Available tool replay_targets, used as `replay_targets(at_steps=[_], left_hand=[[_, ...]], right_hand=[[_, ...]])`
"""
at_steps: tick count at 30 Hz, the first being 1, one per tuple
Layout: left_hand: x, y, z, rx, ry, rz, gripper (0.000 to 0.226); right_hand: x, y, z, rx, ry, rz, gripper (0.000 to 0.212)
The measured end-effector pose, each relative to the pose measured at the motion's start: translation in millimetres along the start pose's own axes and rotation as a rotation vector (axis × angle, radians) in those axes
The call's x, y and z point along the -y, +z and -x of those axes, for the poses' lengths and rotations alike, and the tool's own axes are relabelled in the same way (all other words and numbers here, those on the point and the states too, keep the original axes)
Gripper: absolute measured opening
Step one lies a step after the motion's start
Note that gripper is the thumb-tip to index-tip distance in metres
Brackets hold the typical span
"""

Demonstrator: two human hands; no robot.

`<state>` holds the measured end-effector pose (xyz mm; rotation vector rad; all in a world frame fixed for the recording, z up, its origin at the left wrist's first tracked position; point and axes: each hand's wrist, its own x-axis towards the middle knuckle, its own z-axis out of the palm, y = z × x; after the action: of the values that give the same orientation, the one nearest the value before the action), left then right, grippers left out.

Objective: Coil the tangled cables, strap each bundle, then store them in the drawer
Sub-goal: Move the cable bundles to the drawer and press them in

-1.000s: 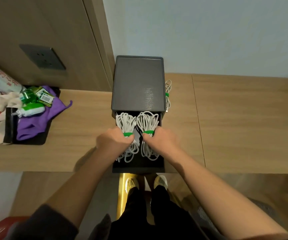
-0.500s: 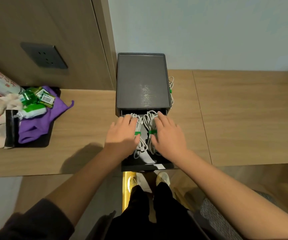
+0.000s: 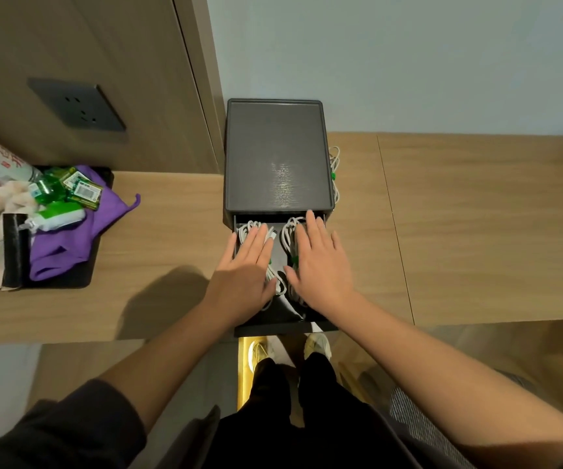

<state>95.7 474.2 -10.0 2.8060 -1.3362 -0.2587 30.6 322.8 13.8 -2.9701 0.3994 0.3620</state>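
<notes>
**Nearly stowed, with snags to watch**

I have both hands flat, fingers straight, gripping nothing. My left hand (image 3: 246, 265) presses on the left bundle (image 3: 247, 227). My right hand (image 3: 317, 262) presses on the right bundle (image 3: 288, 231), whose green strap (image 3: 295, 259) shows beside the thumb. Both bundles lie side by side in the open drawer (image 3: 283, 328), which juts past the near edge of the desk (image 3: 171, 265). A third bundle (image 3: 336, 160) lies on the desk just right of the box (image 3: 278, 147), not yet stored.

My worry is that loops spring up once I lift off and catch under the box's front edge as the drawer slides in. Pressing hard on the overhanging drawer could tip the box toward me. The third bundle could also be forgotten.
</notes>
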Motion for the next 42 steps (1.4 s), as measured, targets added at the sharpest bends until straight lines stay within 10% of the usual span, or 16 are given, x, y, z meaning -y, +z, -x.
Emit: replay_targets(at_steps=[27,33,42], left_hand=[[9.0,9.4,-3.7,0.012,0.053,-0.048,0.076],[8.2,8.7,-6.2,0.006,0.033,-0.054,0.076],[11.6,6.4,-5.8,0.007,0.045,-0.044,0.074]], right_hand=[[-8.8,18.6,-5.9,0.084,-0.025,0.179,0.078],[1.8,12.6,-3.6,-0.15,-0.03,0.097,0.053],[4.0,6.1,-27.6,-0.015,-0.028,-0.158,0.042]])
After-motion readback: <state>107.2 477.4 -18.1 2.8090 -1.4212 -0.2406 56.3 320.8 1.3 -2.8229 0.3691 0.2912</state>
